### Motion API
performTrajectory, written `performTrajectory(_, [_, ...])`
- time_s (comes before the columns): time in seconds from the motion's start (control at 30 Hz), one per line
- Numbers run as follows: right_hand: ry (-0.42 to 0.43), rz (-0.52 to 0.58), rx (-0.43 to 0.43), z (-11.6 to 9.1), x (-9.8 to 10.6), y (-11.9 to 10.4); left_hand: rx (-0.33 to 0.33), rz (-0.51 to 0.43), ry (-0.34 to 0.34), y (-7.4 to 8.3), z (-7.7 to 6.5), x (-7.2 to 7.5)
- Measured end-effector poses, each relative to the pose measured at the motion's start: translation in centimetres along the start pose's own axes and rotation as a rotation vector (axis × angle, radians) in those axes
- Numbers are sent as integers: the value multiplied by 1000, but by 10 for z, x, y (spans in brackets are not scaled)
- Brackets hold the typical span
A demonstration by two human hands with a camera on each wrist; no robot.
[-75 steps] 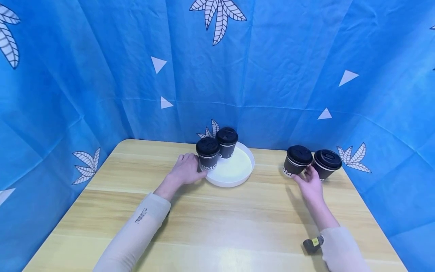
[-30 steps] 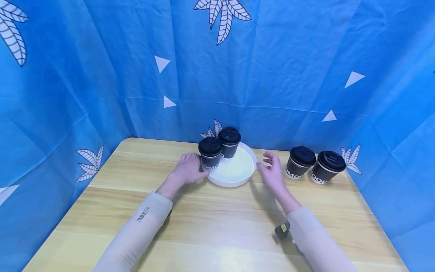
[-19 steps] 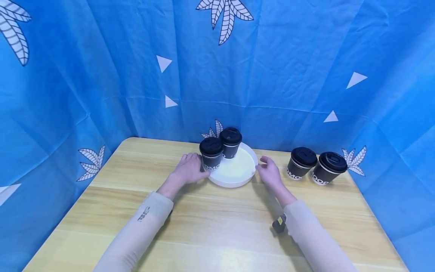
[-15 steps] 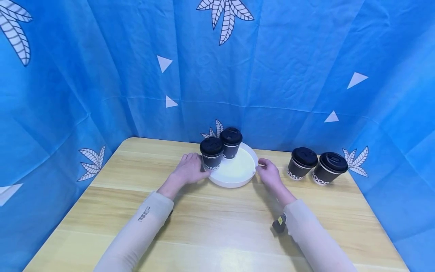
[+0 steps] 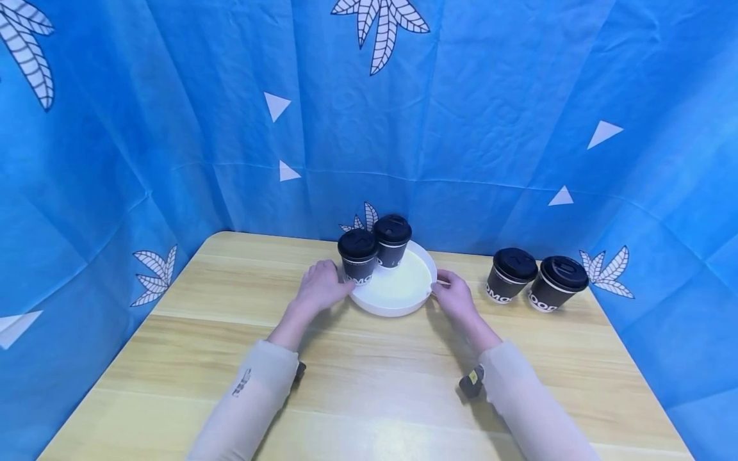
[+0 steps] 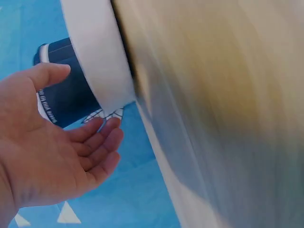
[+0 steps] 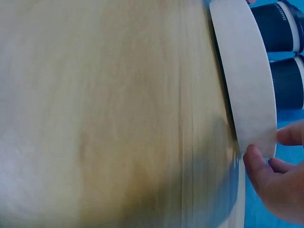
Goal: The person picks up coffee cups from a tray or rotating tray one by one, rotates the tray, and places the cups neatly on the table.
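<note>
I've got the right hand (image 5: pixel 454 297) pinching the white tray (image 5: pixel 398 293) mid-frame. Left hand (image 5: pixel 321 285) is loose, beside a cup (image 5: pixel 358 264)

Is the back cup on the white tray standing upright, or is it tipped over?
Upright: the back cup stands inside the white tray, its black lid on top.

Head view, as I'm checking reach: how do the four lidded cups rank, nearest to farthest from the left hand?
From the left hand:
1. Front tray cup: left side of the white tray.
2. Rear tray cup: behind the first, to its right.
3. Left off-tray cup: on the table, right.
4. Right off-tray cup: farthest right.
</note>
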State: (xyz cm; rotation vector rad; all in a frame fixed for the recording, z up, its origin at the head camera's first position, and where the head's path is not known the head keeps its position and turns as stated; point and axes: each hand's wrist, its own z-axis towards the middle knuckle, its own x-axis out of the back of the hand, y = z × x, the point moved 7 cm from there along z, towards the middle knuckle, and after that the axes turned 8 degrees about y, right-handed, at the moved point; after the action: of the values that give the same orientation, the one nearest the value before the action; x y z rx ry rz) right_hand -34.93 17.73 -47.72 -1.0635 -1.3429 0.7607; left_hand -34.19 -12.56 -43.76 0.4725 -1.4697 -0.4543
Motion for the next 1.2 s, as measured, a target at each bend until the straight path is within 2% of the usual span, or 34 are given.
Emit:
performTrajectory(0.17, [-2,6,-5,-7,0,-1,119,-207,16,-1,-5,0])
performTrajectory(0.33, [-5,42,-12,-14,-3,0,180,-288,4,-4,-9,-7])
performTrajectory(0.67, [16,46,-33,-24,-5,2,179,-303,-13,-1,-4,-15])
performTrajectory(0.93, [11,17,-44,-27,-5,1,160,-291,-13,0,3,-16])
performTrajectory(1.03, [7,17,-56,-22,-3,-1,161,-303,-13,1,7,-15])
performTrajectory(1.2, [36,27,-30,-5,3,-3,180,-313,-18,0,13,-18])
